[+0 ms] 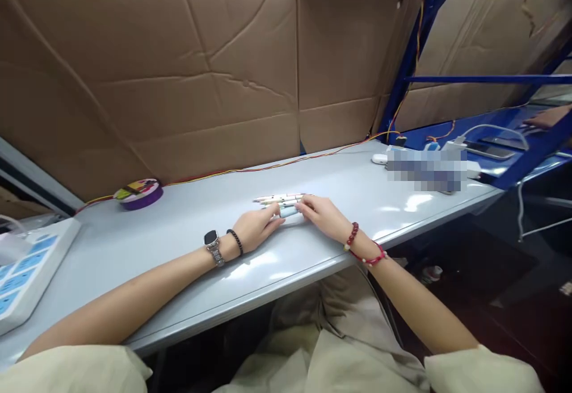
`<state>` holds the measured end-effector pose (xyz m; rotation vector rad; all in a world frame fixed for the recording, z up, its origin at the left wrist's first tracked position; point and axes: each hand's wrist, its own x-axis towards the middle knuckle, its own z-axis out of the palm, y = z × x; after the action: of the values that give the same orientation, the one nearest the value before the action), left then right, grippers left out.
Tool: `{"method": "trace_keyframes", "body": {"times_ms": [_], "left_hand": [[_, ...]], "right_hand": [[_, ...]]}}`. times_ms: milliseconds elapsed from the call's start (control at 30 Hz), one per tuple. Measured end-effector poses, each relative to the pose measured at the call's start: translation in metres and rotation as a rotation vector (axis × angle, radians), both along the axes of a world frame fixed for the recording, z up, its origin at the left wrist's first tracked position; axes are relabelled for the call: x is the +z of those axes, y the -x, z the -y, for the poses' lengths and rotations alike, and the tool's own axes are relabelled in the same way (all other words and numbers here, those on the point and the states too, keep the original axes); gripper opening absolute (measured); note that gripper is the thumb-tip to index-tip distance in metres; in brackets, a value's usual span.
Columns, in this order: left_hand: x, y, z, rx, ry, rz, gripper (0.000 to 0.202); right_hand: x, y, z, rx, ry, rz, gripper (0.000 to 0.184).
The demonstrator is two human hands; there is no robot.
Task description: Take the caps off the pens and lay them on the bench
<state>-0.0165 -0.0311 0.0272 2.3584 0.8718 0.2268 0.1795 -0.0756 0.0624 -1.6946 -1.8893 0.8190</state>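
Several pale pens (279, 199) lie side by side on the grey table (179, 232), at its middle. My left hand (257, 226), with a watch and a dark bead bracelet on the wrist, rests on the table, its fingers reaching to the near end of the pens. My right hand (322, 214), with red bead bracelets on the wrist, lies on the right end of the same bundle, fingers curled over one pen (290, 212). Both hands touch the pens and nearly meet. Exactly which pens each hand grips is hidden by the fingers.
A purple round tape roll (138, 193) sits at the back left. At the left edge lies a white power strip (27, 268). Red and yellow wires (268, 167) run along the cardboard wall. A phone (487, 150) and blue frame (513, 80) stand to the right.
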Motion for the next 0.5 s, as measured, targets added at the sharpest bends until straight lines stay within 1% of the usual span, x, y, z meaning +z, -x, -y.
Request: {"method": "trace_keyframes", "body": {"times_ms": [67,133,200,267,333,400,500], "left_hand": [[0.001,-0.001,0.001,-0.013,-0.058,-0.032,0.026],[0.001,-0.002,0.002,-0.028,-0.116,-0.035,0.026],[0.001,-0.004,0.004,-0.035,-0.155,-0.022,0.027],[0.001,-0.006,0.005,-0.031,-0.161,-0.011,0.028],[0.001,-0.007,0.005,-0.027,-0.154,-0.010,0.029],[0.002,-0.008,0.005,-0.028,-0.146,-0.014,0.030],[0.003,-0.008,0.004,-0.027,-0.148,-0.022,0.033]], "right_hand": [[-0.002,-0.002,0.006,0.003,0.006,-0.010,0.020],[-0.003,-0.004,0.010,0.001,0.012,-0.013,0.017],[-0.004,-0.003,0.013,-0.019,0.016,0.008,0.024],[-0.006,-0.001,0.014,-0.049,0.016,0.045,0.037],[-0.007,0.001,0.014,-0.071,0.008,0.076,0.046],[-0.008,0.002,0.013,-0.081,-0.006,0.083,0.047],[-0.008,0.001,0.014,-0.084,-0.033,0.053,0.040]]}}
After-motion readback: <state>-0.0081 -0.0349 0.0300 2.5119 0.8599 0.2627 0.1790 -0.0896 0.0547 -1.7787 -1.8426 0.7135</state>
